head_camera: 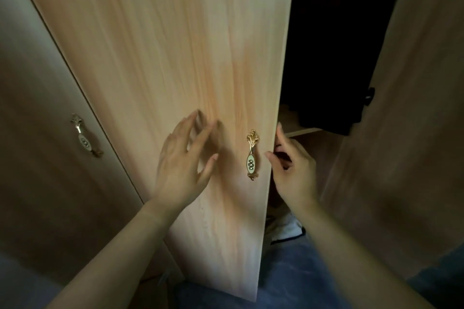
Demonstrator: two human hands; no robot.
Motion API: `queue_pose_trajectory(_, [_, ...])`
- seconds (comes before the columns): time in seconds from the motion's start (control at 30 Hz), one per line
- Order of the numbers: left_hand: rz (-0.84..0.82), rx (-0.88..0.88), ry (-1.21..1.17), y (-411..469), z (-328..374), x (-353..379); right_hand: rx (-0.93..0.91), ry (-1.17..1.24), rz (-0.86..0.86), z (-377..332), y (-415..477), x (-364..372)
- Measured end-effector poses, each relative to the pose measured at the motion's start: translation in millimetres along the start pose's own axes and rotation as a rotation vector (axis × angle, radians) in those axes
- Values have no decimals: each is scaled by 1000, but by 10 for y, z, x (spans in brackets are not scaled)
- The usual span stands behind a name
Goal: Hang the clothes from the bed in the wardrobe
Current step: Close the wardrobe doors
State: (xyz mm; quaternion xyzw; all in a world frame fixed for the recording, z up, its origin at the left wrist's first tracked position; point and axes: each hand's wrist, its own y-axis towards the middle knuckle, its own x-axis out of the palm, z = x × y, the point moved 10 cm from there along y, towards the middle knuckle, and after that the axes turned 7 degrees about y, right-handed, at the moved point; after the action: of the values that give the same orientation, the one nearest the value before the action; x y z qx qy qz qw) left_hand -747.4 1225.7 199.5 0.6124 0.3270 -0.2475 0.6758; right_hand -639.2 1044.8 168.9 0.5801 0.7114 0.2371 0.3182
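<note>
While the wardrobe door (175,57) stands part open, right hand (293,170) grip pinches its free edge, likely to swing it; left hand (180,165) grip wide, steadying the face. Bed clothes not in view.

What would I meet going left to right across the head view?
Far-left handle → left hand → gold handle on the open door → right hand, gripping that door's edge → dark wardrobe interior → right door.

Head view, close, down at wardrobe door (175,57)
</note>
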Motion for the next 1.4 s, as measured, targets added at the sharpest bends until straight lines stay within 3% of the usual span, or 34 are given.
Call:
queue_pose_trajectory(0.23, [100,-43,124,564,-236,469,-91,12,-64,586,690,198])
queue_pose_trajectory(0.57, [197,-63,390,884,-434,903,-62,149,-183,1236,1280,615])
queue_pose_trajectory(1.0, [233,-91,544,992,-587,1030,-80,187,-220,1504,1548,875])
queue_pose_trajectory(1.1, [191,-112,493,1000,-565,1006,-88,147,-244,1457,1530,867])
queue_pose_trajectory(1.23, [45,-181,373,982,-463,979,-89,-141,-324,1400,1395,710])
queue_pose_trajectory(1.4, [-131,-219,188,808,-87,1050,0,-314,-387,1380,916,127])
